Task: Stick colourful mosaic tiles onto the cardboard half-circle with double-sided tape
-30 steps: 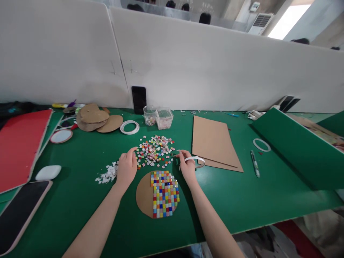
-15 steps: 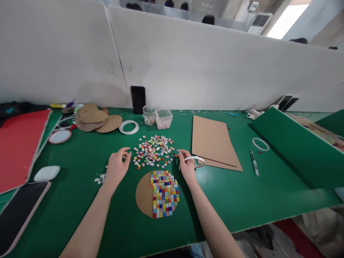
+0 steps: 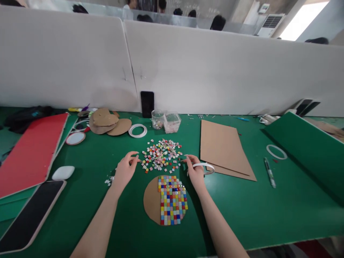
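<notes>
My left hand [image 3: 127,171] is at the left edge of a loose pile of small mosaic tiles [image 3: 161,154]. Its fingers are curved, with a gap between thumb and forefinger, and I see nothing held there. On the pile's right side, my right hand [image 3: 195,172] has a thin roll of white tape [image 3: 209,167] hooked in its fingers. Whether its fingertips also pinch something small is unclear. Between my forearms lies a round cardboard disc [image 3: 152,200]. Rows of colourful glass tiles [image 3: 173,200] cover its right part; bare cardboard shows on the left.
Cardboard sheets [image 3: 223,147] lie to the right, near a pen [image 3: 269,172] and a white ring [image 3: 276,152]. Behind the pile stand clear containers [image 3: 172,122] and an upright phone [image 3: 147,104]. Cardboard discs [image 3: 120,127], a tape roll [image 3: 137,131] and another phone [image 3: 32,216] are at left.
The camera view has turned, so the whole scene sits further right and slightly lower. Both hands keep nearly the same places beside the pile, and the tape stays in my right hand.
</notes>
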The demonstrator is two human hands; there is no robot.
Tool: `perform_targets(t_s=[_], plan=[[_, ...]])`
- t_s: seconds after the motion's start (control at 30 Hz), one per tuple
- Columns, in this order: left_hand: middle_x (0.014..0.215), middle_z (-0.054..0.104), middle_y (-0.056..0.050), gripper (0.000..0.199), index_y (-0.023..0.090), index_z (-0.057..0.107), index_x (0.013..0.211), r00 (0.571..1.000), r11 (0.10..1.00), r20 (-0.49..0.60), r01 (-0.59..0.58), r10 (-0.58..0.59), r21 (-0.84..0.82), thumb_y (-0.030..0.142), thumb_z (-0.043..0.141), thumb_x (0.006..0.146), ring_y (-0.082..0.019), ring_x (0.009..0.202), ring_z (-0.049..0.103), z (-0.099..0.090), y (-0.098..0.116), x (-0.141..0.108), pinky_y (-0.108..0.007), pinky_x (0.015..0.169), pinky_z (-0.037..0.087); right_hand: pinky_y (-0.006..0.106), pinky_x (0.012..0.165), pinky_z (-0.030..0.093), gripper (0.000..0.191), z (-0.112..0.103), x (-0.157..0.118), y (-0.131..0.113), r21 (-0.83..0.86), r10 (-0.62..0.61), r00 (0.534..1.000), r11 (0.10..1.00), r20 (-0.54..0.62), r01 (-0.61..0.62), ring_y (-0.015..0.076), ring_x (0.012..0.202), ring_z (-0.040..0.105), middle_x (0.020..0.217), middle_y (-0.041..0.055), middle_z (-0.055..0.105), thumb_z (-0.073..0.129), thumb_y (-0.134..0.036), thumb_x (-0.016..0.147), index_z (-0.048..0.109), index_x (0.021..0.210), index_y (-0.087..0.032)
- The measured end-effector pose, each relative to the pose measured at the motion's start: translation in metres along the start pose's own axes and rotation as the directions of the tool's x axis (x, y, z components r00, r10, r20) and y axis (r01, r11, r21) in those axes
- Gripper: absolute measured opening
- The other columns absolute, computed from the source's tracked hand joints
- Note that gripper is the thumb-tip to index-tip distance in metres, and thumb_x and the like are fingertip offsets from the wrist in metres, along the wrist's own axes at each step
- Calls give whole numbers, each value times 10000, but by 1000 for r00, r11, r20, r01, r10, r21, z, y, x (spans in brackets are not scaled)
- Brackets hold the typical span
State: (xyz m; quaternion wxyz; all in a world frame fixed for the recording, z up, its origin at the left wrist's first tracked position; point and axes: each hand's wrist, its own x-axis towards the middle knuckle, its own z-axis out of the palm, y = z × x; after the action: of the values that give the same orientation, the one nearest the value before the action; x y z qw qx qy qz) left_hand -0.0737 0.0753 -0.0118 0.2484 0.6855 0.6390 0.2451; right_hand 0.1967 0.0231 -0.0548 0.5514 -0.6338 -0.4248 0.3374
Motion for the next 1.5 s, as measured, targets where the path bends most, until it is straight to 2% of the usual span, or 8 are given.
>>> perform_targets(t_s=[0.2,0.33,0.47,0.7,0.93,1.1,1.27,1.5], plan=[[853,720,-17,346,218,518,1053,998,998,42,47,-45,-35,459,384,843,-128,434,535,-3,4,-1,-231,461,385,224,337,334,319,1,0,-4,-15,-3,1000,1000,-3,2,76,343,406,775,40,652,471,-467,839,527,968,-181],[828,718,-18,345,214,526,1042,998,998,30,47,-46,-45,453,387,836,-160,573,606,-1,3,1,-233,509,406,231,347,347,296,1,0,-5,-37,-19,1000,999,-4,18,80,349,416,781,38,647,480,-451,835,533,959,-188],[800,696,-34,345,201,548,1003,998,998,-64,-17,13,-57,461,402,828,-179,706,618,2,0,3,-248,608,438,233,378,358,271,1,0,-4,-69,-47,999,997,3,47,91,388,428,777,33,637,513,-428,821,543,951,-193],[537,497,33,356,187,563,1009,993,998,-102,-50,54,34,448,392,837,-154,529,520,3,-6,2,-238,530,389,231,398,338,268,1,-2,-1,-122,-74,997,990,8,75,92,407,400,769,33,629,522,-414,824,554,966,-188],[561,461,45,388,206,476,1155,994,994,20,-105,105,38,439,326,883,-146,503,501,5,2,-6,-229,490,346,236,418,329,306,1,-3,-4,-179,-95,995,979,11,95,97,414,399,702,17,598,518,-438,820,569,967,-175],[590,471,26,475,200,416,1262,974,958,150,-196,167,209,456,375,865,-182,585,510,16,6,-10,-257,559,357,240,412,308,347,0,-4,-7,-192,-100,995,977,-2,98,102,418,366,649,12,571,504,-463,816,578,964,-159],[630,531,-13,424,190,454,1251,968,933,155,-235,199,271,383,350,888,-215,649,531,23,5,-10,-297,637,367,241,416,315,357,1,-5,-6,-194,-90,996,977,-5,87,108,432,360,635,12,563,498,-465,821,574,971,-150],[593,505,-3,402,208,455,1250,975,954,139,-200,172,224,311,264,911,-195,564,515,18,6,-10,-287,598,369,234,399,311,368,2,-5,-3,-195,-71,997,978,-2,70,104,422,352,644,12,571,482,-473,829,567,988,-153]])
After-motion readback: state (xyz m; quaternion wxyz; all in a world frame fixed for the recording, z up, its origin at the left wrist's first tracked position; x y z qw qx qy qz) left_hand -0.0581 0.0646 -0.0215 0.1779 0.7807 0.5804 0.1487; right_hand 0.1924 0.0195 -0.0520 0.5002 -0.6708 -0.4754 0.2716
